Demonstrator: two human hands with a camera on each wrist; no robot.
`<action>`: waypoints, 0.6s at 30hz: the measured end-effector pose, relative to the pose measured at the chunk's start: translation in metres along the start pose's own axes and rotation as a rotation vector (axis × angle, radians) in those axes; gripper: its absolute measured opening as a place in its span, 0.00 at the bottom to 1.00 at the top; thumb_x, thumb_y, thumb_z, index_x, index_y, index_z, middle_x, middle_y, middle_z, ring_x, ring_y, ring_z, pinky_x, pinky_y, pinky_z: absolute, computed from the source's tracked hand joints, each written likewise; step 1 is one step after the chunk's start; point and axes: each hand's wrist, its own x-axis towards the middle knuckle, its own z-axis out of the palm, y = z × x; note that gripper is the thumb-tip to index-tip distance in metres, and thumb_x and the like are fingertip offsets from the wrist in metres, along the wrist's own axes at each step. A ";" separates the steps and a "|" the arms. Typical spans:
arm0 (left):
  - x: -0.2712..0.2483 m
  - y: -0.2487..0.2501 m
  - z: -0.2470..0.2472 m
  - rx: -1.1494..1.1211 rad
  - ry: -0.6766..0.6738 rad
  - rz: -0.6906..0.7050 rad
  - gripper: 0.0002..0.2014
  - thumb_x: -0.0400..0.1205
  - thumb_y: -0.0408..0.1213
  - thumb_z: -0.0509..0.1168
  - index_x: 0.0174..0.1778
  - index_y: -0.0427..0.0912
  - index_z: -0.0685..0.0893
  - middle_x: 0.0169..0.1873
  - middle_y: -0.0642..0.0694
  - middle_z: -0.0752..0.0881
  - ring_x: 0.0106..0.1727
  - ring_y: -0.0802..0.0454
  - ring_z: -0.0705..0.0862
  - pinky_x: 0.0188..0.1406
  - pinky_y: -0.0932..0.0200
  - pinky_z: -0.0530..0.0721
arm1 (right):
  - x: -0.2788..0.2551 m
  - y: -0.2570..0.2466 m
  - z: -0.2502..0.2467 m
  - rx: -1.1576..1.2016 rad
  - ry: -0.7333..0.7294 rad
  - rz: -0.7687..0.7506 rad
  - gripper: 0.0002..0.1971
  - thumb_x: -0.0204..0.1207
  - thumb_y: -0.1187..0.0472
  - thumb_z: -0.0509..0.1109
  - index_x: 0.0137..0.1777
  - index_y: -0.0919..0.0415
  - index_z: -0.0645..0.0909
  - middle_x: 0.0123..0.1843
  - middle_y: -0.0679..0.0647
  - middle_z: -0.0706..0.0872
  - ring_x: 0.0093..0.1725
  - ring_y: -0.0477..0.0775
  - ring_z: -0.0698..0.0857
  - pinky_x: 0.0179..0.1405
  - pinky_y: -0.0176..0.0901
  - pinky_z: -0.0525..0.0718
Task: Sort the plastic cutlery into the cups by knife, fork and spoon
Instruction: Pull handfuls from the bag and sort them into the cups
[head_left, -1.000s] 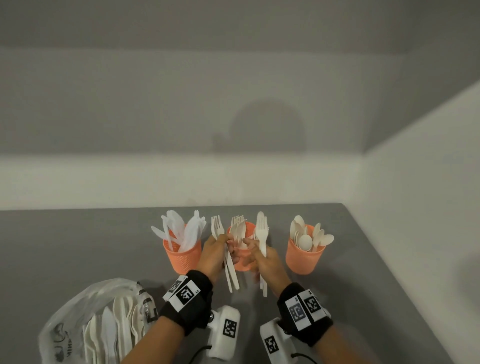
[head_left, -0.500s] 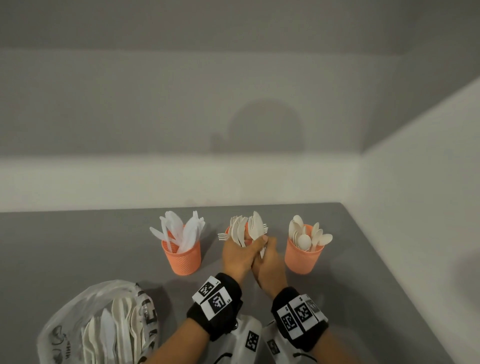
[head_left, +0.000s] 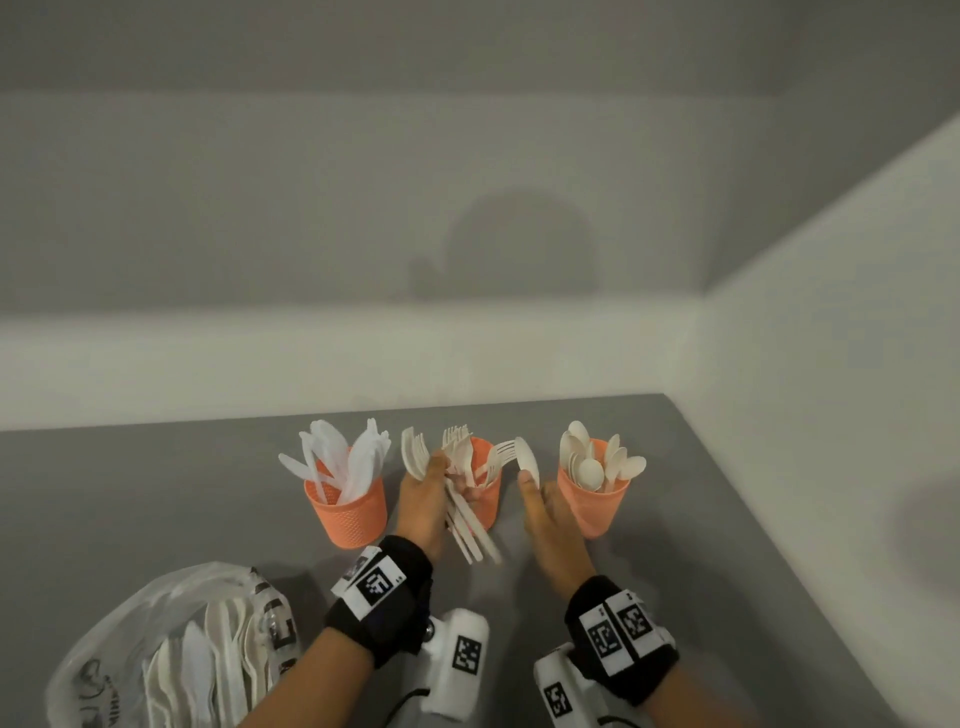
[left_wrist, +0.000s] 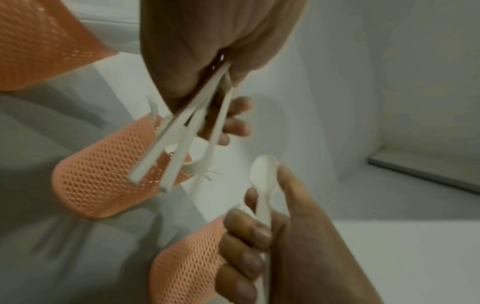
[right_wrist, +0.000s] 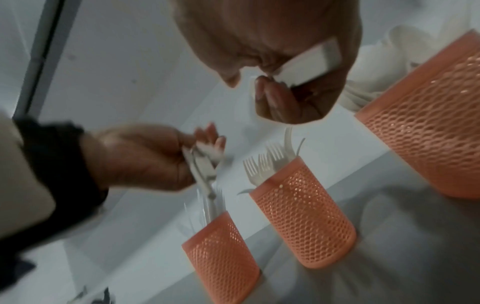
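While the left hand (head_left: 422, 501) grips a fanned bundle of white plastic forks (head_left: 465, 512), fingers curled round their handles, the right hand (head_left: 549, 519) pinches a single white spoon (head_left: 528, 461) between thumb and fingers, bowl up. Between the two hands, just beyond them, stands the orange mesh fork cup (head_left: 488, 486). Just right of the right hand sits the spoon cup (head_left: 595, 506); left of the left hand, the knife cup (head_left: 348, 512). Near the left forearm, a clear plastic bag (head_left: 171, 654) of unsorted white cutlery lies on the grey table (head_left: 130, 493).
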 end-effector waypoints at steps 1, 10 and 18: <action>0.004 0.001 -0.002 -0.045 0.002 -0.026 0.16 0.86 0.37 0.55 0.32 0.38 0.75 0.12 0.51 0.75 0.16 0.56 0.78 0.30 0.58 0.81 | 0.004 0.001 -0.006 0.027 -0.004 0.002 0.13 0.84 0.51 0.55 0.42 0.57 0.72 0.30 0.48 0.70 0.30 0.45 0.72 0.33 0.32 0.71; 0.032 0.038 0.014 -0.022 0.063 0.229 0.24 0.84 0.49 0.56 0.23 0.43 0.69 0.09 0.53 0.72 0.15 0.58 0.72 0.29 0.59 0.76 | 0.048 -0.050 -0.083 0.333 0.129 -0.161 0.14 0.79 0.76 0.52 0.42 0.58 0.72 0.32 0.58 0.79 0.25 0.38 0.82 0.32 0.29 0.82; 0.047 0.016 0.036 0.192 0.057 0.492 0.21 0.85 0.40 0.57 0.24 0.39 0.71 0.19 0.43 0.72 0.16 0.62 0.72 0.25 0.66 0.76 | 0.063 -0.015 -0.104 0.251 0.300 -0.219 0.15 0.76 0.79 0.51 0.45 0.59 0.73 0.28 0.51 0.84 0.27 0.39 0.83 0.32 0.29 0.83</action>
